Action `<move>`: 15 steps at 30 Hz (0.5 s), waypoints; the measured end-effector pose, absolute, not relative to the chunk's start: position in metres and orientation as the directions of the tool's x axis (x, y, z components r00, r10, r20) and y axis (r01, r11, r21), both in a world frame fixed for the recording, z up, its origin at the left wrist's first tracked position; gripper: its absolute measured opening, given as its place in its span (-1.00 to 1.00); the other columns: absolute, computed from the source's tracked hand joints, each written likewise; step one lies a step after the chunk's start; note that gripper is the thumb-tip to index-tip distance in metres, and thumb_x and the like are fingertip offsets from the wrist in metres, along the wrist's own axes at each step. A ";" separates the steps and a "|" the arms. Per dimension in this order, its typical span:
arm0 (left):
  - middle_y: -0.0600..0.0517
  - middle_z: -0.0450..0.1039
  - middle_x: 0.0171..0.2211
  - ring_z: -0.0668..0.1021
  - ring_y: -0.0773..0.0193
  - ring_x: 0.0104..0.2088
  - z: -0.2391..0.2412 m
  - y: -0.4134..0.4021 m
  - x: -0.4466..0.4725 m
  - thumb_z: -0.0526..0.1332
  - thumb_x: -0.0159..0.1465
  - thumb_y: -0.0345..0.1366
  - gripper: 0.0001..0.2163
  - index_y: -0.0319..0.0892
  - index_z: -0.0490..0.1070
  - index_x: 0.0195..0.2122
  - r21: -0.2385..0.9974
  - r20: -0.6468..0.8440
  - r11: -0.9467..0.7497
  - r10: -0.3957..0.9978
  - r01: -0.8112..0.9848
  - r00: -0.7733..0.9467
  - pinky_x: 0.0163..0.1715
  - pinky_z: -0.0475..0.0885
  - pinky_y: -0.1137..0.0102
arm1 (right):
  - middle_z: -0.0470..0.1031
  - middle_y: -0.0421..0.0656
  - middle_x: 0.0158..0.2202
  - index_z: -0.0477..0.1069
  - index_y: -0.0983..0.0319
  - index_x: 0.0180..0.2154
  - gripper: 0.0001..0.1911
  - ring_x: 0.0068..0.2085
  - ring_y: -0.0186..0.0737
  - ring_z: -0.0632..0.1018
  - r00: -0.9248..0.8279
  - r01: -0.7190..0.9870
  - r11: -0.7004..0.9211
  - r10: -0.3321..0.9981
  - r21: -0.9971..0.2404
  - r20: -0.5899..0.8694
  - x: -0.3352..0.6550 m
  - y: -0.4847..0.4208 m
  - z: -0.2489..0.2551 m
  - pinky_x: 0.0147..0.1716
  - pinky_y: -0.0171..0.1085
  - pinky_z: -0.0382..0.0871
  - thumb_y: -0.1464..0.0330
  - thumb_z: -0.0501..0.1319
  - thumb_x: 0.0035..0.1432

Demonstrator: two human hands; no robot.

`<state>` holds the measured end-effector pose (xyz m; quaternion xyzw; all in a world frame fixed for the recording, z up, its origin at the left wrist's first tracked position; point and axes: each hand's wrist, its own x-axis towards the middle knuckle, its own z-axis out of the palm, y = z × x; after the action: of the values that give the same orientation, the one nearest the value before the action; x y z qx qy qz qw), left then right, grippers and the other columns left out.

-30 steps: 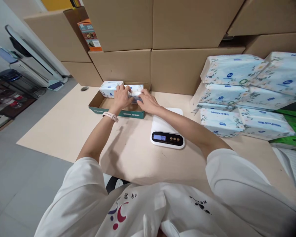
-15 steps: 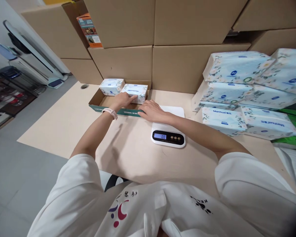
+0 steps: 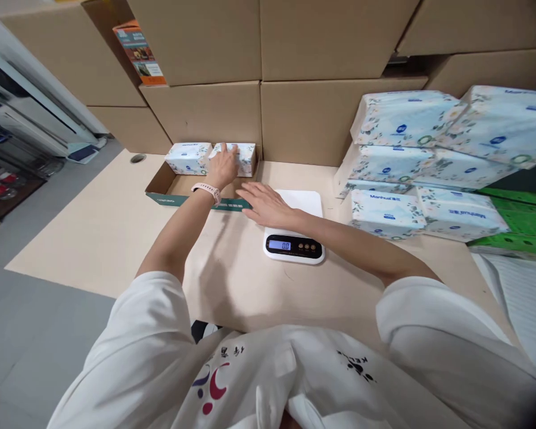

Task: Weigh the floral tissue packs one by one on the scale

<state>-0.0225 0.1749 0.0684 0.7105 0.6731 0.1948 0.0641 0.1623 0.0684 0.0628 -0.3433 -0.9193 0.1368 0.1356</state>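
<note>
A low cardboard tray with a green front wall (image 3: 167, 199) holds two packs of tissues along its back side, a left pack (image 3: 188, 158) and a right pack (image 3: 247, 161). My left hand (image 3: 223, 167) reaches over the front wall, its spread fingers touching the right pack and covering part of it. My right hand (image 3: 268, 204) lies stretched out, palm down, by the tray's front right corner, holding nothing. It hovers over or rests near the left side of a white digital scale (image 3: 312, 202), whose display reads 0.0; which, I cannot tell.
Stacked tissue packs (image 3: 386, 208) stand on the right of the table (image 3: 84, 220). Green packages (image 3: 522, 217) lie beyond them. Large cardboard boxes (image 3: 304, 119) form a wall behind, with an orange printed box (image 3: 139, 53) at upper left. A cable hole (image 3: 138, 158) lies near the back.
My left hand has moved farther back onto the right pack, which now sits against the tray's back side. My right hand has flattened slightly beside the tray. The view has shifted right.
</note>
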 end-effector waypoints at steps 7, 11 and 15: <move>-0.26 0.42 0.35 0.44 -0.22 0.39 0.087 0.090 0.080 0.36 0.33 -0.07 -0.44 -0.20 0.43 0.29 0.943 0.153 -0.227 0.945 0.244 0.288 0.46 0.27 -0.06 | 0.44 -0.06 0.42 0.40 0.03 0.36 -0.43 0.47 0.19 0.38 -0.228 0.657 0.596 0.741 -0.462 0.632 0.292 0.003 0.062 0.49 0.34 0.17 0.05 0.08 0.44; -0.03 0.14 0.57 0.17 -0.09 0.59 0.078 0.051 0.154 0.18 0.39 0.24 -0.29 0.00 0.29 0.46 0.988 -0.086 0.149 0.747 -0.040 0.659 0.55 0.13 0.00 | 0.59 -0.01 0.25 0.54 -0.03 0.25 -0.50 0.32 0.18 0.54 0.421 0.663 0.320 0.589 -0.677 0.690 0.375 -0.030 0.025 0.37 0.26 0.37 0.02 0.10 0.44; 0.15 -0.25 0.66 -0.20 0.02 0.66 0.045 0.049 0.207 0.10 0.38 0.30 -0.18 0.15 0.00 0.59 0.969 -0.192 0.247 0.712 0.014 0.676 0.61 -0.20 -0.01 | 0.59 -0.06 0.27 0.57 -0.08 0.20 -0.51 0.35 0.24 0.53 0.683 0.425 0.134 0.602 -0.895 0.414 0.416 -0.043 -0.017 0.40 0.28 0.33 -0.04 0.15 0.38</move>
<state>0.2068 0.0490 0.0454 0.5639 0.3219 0.2418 0.7211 0.4160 -0.0432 -0.0173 -0.6546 -0.3923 0.0688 0.6426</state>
